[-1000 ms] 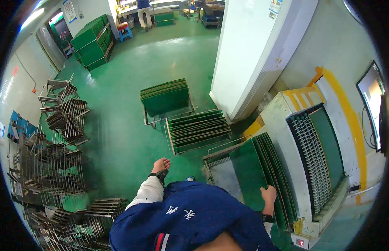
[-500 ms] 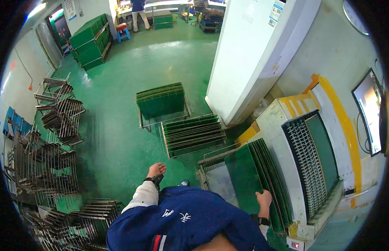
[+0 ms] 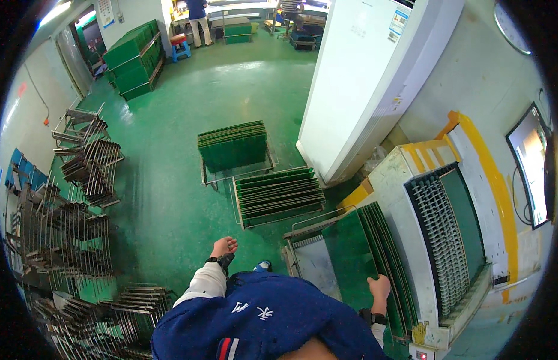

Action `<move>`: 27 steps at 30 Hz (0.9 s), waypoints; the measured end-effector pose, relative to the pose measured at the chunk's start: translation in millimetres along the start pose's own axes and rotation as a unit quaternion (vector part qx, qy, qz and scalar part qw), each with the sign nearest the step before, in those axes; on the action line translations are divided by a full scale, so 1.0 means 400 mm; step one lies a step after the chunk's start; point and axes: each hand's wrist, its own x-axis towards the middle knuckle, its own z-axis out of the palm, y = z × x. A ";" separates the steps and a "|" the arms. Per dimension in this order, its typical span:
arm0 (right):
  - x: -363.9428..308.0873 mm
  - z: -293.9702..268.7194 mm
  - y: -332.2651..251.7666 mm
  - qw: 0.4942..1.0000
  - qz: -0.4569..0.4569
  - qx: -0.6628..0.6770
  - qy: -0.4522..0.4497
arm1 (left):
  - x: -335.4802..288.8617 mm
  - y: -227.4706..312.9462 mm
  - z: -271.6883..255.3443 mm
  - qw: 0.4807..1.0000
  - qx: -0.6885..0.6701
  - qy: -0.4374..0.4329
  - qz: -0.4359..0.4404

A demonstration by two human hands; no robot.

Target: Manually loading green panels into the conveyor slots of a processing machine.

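At lower right my right hand (image 3: 379, 286) is closed on the edge of a flat green board (image 3: 349, 246). This board leans at the left end of a row of similar green boards (image 3: 394, 270), which stand on edge in a metal rack (image 3: 291, 255). A pale grey plate (image 3: 315, 259) shows in the rack's base. My left hand (image 3: 225, 245) hangs over the green floor with its fingers loosely bent and apart from anything. In front of me is a second wire rack of green boards (image 3: 280, 195).
Another rack of boards (image 3: 234, 150) stands farther ahead. Metal racks (image 3: 81, 240) crowd the left wall. To the right are a machine with a slotted conveyor (image 3: 438, 234), a tall white cabinet (image 3: 351, 78) and a screen (image 3: 529, 162). Two people (image 3: 198, 21) are at the far bench.
The view has shifted slightly. My right hand stays on the board's edge, and my left hand remains free at nearly the same spot.
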 end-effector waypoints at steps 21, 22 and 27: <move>0.000 0.013 0.007 0.999 -0.023 -0.002 0.036 | -0.044 -0.004 0.005 1.000 0.008 0.025 0.007; -0.014 -0.012 -0.015 1.000 -0.017 0.003 0.019 | -0.042 -0.003 0.001 1.000 0.005 0.028 0.004; -0.005 0.007 -0.002 1.000 -0.016 0.003 0.021 | -0.040 0.000 -0.006 1.000 0.002 0.026 0.003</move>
